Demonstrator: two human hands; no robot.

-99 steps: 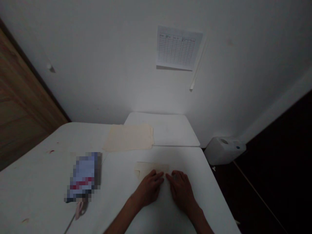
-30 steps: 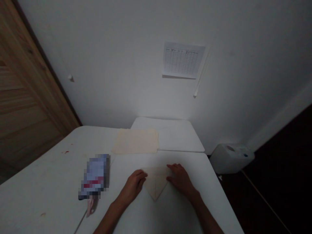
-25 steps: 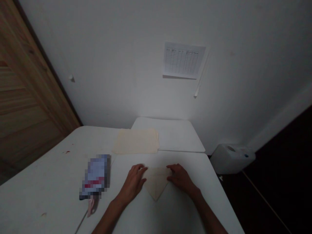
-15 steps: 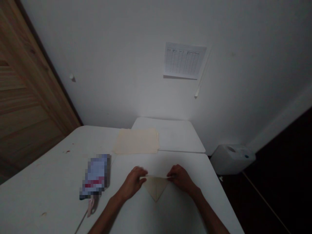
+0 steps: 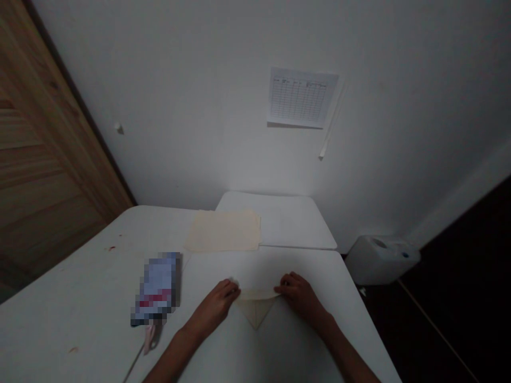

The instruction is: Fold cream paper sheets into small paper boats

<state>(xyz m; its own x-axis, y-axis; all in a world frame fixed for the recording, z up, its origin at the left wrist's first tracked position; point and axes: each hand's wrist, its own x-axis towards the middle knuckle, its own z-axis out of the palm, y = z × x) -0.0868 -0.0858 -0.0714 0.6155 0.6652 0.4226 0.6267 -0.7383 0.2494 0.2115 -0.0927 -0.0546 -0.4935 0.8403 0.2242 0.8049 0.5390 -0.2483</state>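
A cream sheet of paper, folded to a triangle with its point towards me, lies on the white table between my hands. A crease runs down its middle, and a narrow strip shows along its far edge. My left hand pinches the left end of that edge between thumb and fingers. At the opposite end, my right hand grips the right corner with its fingers closed. The paper's two far corners are hidden under my fingers.
A stack of cream paper sheets lies farther back on the table. To the left is a blurred-out blue and red item with a pink strap. A white container stands beyond the right edge; a printed chart hangs on the wall.
The far edge of the paper has turned over towards me, showing a wider strip. My left fingers have closed on its corner and shifted slightly nearer.
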